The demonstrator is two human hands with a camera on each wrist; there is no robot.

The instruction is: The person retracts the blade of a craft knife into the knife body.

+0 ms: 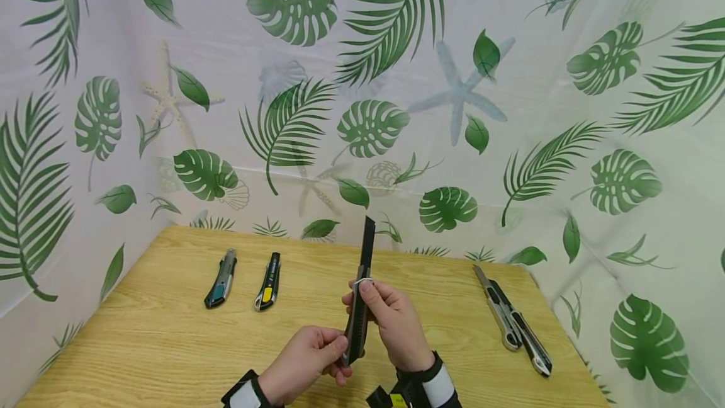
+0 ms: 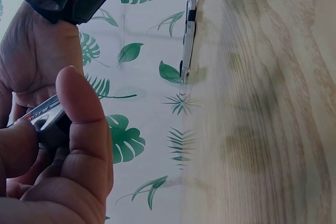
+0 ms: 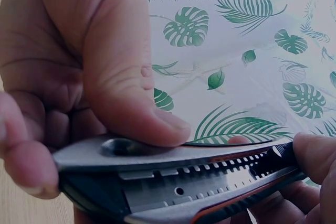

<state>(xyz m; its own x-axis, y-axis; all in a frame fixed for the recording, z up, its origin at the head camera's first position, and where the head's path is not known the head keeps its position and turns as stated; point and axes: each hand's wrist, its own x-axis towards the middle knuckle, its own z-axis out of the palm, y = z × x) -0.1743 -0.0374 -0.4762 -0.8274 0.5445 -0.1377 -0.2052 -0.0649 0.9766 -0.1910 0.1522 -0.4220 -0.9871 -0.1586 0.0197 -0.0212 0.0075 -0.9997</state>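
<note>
Table [image 1: 170, 345]: a light wooden top set into a corner of leaf-printed curtain [image 1: 464, 93], which hangs behind it and along both sides.
Right hand [image 1: 396, 323]: raised over the near middle of the table, wrist at 5 o'clock, fingers pointing up toward 11 o'clock. The fingers curl round the upper half of the knife body and the thumb [image 3: 131, 98] lies pressed along its metal spine.
Left hand [image 1: 308, 361]: lower, at 8 o'clock from the right hand, forearm coming in from 7 o'clock. Thumb and curled fingers pinch the butt end of the knife.
Black utility knife [image 1: 361, 298]: held between both hands above the table, nearly upright, dark blade out toward 12 o'clock. The right wrist view shows its notched slider track running between the two grips.
Pair of knives [image 1: 512, 320]: lying side by side at 3 o'clock from the hands, near the right edge, touching or nearly so.
Teal-tipped knife [image 1: 221, 279]: flat on the table at 10 o'clock, well apart from the hands.
Yellow-marked knife [image 1: 269, 282]: just beside the teal-tipped one, on its 3 o'clock side.
</note>
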